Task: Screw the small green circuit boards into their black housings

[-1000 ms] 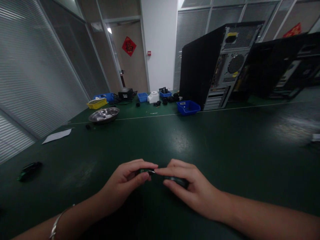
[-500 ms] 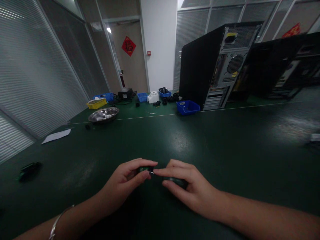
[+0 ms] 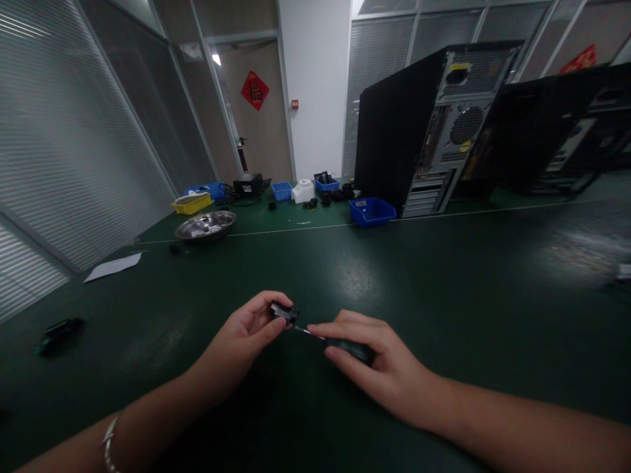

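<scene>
Small part (image 3: 284, 313) and tool (image 3: 351, 351) over a green table (image 3: 266, 269)

At far left, a dark object (image 3: 58, 337) is lying on the table; beyond it, a sheet of paper (image 3: 112, 267) and a metal bowl (image 3: 217, 231) are resting. The left hand (image 3: 242, 336) is pinching the small part, thumb and fingers nearly closed. The right hand (image 3: 392, 364) is curling around the tool's handle; the thin shaft is pointing toward the part, contact being impossible to tell. Farther back, 1 blue bin (image 3: 375, 219) is standing beside a computer case (image 3: 394, 138).

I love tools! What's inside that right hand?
The right hand holds a screwdriver-like tool: its thin metal shaft and some dark handle show; fingers and palm cover the rest.
</scene>
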A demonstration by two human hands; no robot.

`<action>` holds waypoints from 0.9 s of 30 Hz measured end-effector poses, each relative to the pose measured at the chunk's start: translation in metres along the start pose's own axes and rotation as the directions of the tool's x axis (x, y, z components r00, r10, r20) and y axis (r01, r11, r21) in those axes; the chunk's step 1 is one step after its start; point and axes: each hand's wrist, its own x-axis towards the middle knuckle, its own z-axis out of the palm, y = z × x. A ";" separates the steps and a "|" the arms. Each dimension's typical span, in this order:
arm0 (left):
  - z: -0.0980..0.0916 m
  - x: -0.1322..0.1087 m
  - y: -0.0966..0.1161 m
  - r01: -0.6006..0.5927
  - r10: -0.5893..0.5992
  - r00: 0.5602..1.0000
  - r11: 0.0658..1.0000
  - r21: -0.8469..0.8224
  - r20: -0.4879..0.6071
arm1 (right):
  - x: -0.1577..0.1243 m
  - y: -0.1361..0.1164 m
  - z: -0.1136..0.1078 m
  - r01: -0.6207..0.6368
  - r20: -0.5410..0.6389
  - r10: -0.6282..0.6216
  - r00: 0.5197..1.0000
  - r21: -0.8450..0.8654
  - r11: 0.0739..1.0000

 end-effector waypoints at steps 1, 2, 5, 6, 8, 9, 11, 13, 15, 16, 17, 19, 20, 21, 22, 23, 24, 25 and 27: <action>0.000 0.000 0.000 -0.008 0.008 1.000 1.000 -0.014 0.021 | 0.000 0.000 0.000 0.000 0.001 0.000 1.000 0.004 1.000; 0.001 0.001 0.000 -0.014 0.015 0.999 0.999 -0.032 0.044 | 0.000 0.000 0.000 0.000 0.000 0.000 1.000 0.008 1.000; 0.002 0.001 0.000 -0.005 0.011 0.997 0.997 -0.077 0.081 | 0.000 -0.001 0.000 0.000 -0.002 0.000 1.000 0.017 1.000; 0.002 0.000 0.000 0.004 0.003 0.997 0.996 -0.089 0.079 | 0.000 -0.001 0.000 -0.003 -0.002 0.003 1.000 0.015 1.000; 0.002 0.000 0.000 0.000 0.008 0.997 0.995 -0.101 0.077 | 0.000 -0.001 0.000 -0.003 -0.013 0.003 1.000 0.002 1.000; 0.001 0.000 -0.001 -0.009 0.017 0.996 0.996 -0.092 0.085 | 0.000 -0.001 0.001 0.000 -0.018 0.000 1.000 -0.004 1.000; 0.000 0.000 -0.002 -0.031 0.035 0.993 0.999 -0.037 0.112 | 0.000 0.000 0.001 0.008 -0.019 -0.008 1.000 -0.010 1.000; 0.000 -0.002 -0.003 -0.054 0.046 0.989 0.997 0.050 0.138 | 0.000 0.000 0.001 0.014 -0.010 -0.014 1.000 -0.009 1.000; -0.001 -0.004 -0.002 -0.072 0.051 0.987 0.988 0.137 0.155 | 0.000 0.001 0.001 0.023 -0.006 -0.023 1.000 -0.006 1.000; 0.000 -0.005 -0.001 -0.087 0.057 0.986 0.978 0.190 0.159 | 0.000 0.002 0.001 0.027 -0.006 -0.027 1.000 -0.004 1.000; 0.000 -0.007 0.000 -0.108 0.067 0.984 0.962 0.251 0.166 | 0.000 0.002 0.001 0.031 -0.008 -0.031 0.999 -0.003 1.000; 0.000 -0.010 0.002 -0.172 0.106 0.977 0.903 0.393 0.184 | -0.001 0.002 0.001 0.030 -0.011 -0.030 0.999 -0.005 1.000; 0.001 -0.011 0.003 -0.209 0.131 0.972 0.863 0.459 0.197 | -0.001 0.002 0.001 0.029 -0.010 -0.029 1.000 -0.008 1.000; 0.001 -0.012 0.004 -0.243 0.154 0.965 0.823 0.513 0.211 | -0.001 0.002 0.001 0.029 -0.009 -0.029 1.000 -0.011 1.000; 0.001 -0.012 0.004 -0.273 0.173 0.959 0.789 0.551 0.226 | -0.001 0.001 0.001 0.028 -0.007 -0.028 1.000 -0.013 1.000; 0.002 -0.012 0.004 -0.300 0.193 0.951 0.759 0.577 0.241 | -0.002 0.001 0.001 0.024 -0.004 -0.025 1.000 -0.015 1.000; 0.002 -0.012 0.004 -0.324 0.211 0.944 0.736 0.595 0.252 | -0.001 0.000 0.001 0.023 -0.004 -0.023 1.000 -0.016 1.000; 0.002 -0.012 0.003 -0.343 0.226 0.938 0.718 0.606 0.263 | -0.001 0.000 0.001 0.021 -0.006 -0.021 1.000 -0.018 1.000; 0.002 -0.012 0.001 -0.374 0.253 0.927 0.692 0.618 0.277 | -0.001 0.000 0.001 0.018 -0.010 -0.019 1.000 -0.023 1.000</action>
